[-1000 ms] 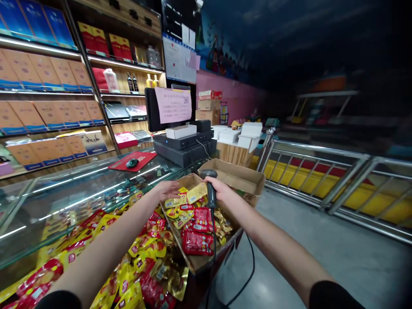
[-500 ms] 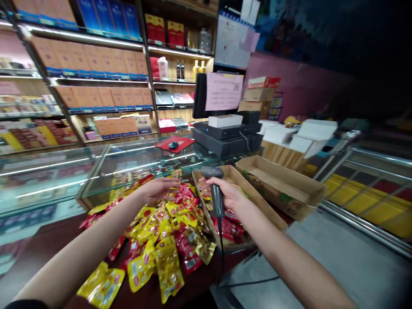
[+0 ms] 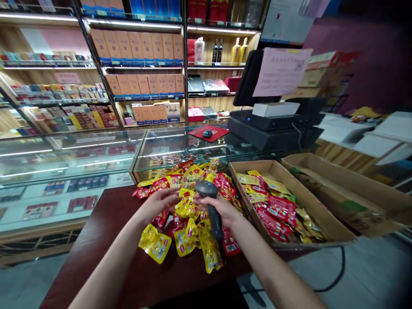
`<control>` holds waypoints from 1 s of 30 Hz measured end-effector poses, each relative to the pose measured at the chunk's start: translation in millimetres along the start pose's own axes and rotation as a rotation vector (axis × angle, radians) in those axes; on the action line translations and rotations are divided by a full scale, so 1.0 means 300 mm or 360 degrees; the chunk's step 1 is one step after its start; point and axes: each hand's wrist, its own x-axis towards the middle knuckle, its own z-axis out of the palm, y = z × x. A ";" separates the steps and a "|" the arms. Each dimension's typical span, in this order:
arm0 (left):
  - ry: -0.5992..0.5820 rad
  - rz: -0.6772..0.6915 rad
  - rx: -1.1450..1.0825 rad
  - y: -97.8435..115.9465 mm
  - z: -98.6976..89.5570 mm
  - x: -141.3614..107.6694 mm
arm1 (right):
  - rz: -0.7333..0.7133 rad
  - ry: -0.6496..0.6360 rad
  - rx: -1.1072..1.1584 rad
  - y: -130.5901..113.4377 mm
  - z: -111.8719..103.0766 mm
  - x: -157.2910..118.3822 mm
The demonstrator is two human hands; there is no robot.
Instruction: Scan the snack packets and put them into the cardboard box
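My right hand (image 3: 227,211) is wrapped round the handle of a dark grey barcode scanner (image 3: 215,219), its head tilted over a pile of snack packets. My left hand (image 3: 160,205) has its fingers stretched out, at the left edge of a shiny yellow snack packet (image 3: 186,204). That packet lies between my two hands; whether my fingers press on it I cannot tell. Red and yellow packets are heaped around both hands. One yellow packet (image 3: 155,243) lies apart at the front left, and a longer one (image 3: 210,251) lies below the scanner.
Right of the pile stands a cardboard box (image 3: 336,234) with red and gold packets inside. Another cardboard box (image 3: 383,201) is beside it. Behind are a glass counter (image 3: 167,143), a mouse (image 3: 207,134) on a red mat and a monitor (image 3: 247,79). A black cable (image 3: 337,274) hangs at lower right.
My right hand has carried the scanner from over the filled box leftward to the pile. My left hand is now beside a yellow packet, nearer the scanner. The view has turned left.
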 end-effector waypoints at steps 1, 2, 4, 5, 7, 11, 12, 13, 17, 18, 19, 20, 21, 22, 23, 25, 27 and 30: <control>0.0004 0.0014 0.0023 -0.024 0.008 -0.005 | 0.0011 0.0003 -0.0027 0.021 0.003 -0.001; 0.0004 0.0036 0.0064 -0.049 0.019 -0.009 | 0.0016 -0.0003 -0.0054 0.038 0.004 -0.004; 0.0003 0.0113 0.0216 -0.099 0.043 -0.013 | 0.0003 -0.0032 -0.0112 0.061 0.004 -0.016; 0.0003 0.0158 0.0315 -0.122 0.057 -0.015 | -0.0015 -0.0054 -0.0147 0.067 0.001 -0.025; -0.0003 0.0246 0.0516 -0.161 0.089 -0.021 | -0.0065 -0.0090 -0.0221 0.070 -0.008 -0.047; 0.0058 0.0468 0.1037 -0.196 0.168 -0.051 | -0.0168 0.0030 -0.0360 0.070 -0.051 -0.096; 0.0103 0.0495 0.1197 -0.197 0.189 -0.061 | -0.0190 0.0088 -0.0405 0.073 -0.067 -0.107; 0.0158 0.0491 0.1340 -0.198 0.209 -0.071 | -0.0212 0.0142 -0.0449 0.078 -0.084 -0.116; 0.0249 0.0294 0.1606 -0.211 0.281 -0.100 | -0.0228 0.0267 -0.0520 0.106 -0.141 -0.142; 0.0239 0.0240 0.1612 -0.218 0.295 -0.102 | -0.0219 0.0284 -0.0512 0.113 -0.149 -0.146; 0.0228 0.0198 0.1604 -0.225 0.307 -0.103 | -0.0211 0.0294 -0.0505 0.119 -0.155 -0.150; 0.0229 0.0169 0.1586 -0.232 0.316 -0.102 | -0.0208 0.0297 -0.0504 0.123 -0.157 -0.153; 0.0241 0.0153 0.1563 -0.239 0.323 -0.100 | -0.0209 0.0290 -0.0507 0.126 -0.157 -0.157; 0.0262 0.0146 0.1539 -0.244 0.327 -0.097 | -0.0206 0.0282 -0.0514 0.127 -0.156 -0.161; 0.0289 0.0145 0.1514 -0.248 0.328 -0.093 | -0.0206 0.0277 -0.0521 0.126 -0.154 -0.165; 0.0330 0.0167 0.1447 -0.250 0.321 -0.084 | -0.0214 0.0265 -0.0517 0.120 -0.148 -0.171; 0.0369 0.0220 0.1321 -0.245 0.303 -0.071 | -0.0231 0.0239 -0.0474 0.111 -0.142 -0.172; 0.0396 0.0212 0.0993 -0.231 0.265 -0.040 | -0.0320 0.0227 -0.0408 0.094 -0.130 -0.154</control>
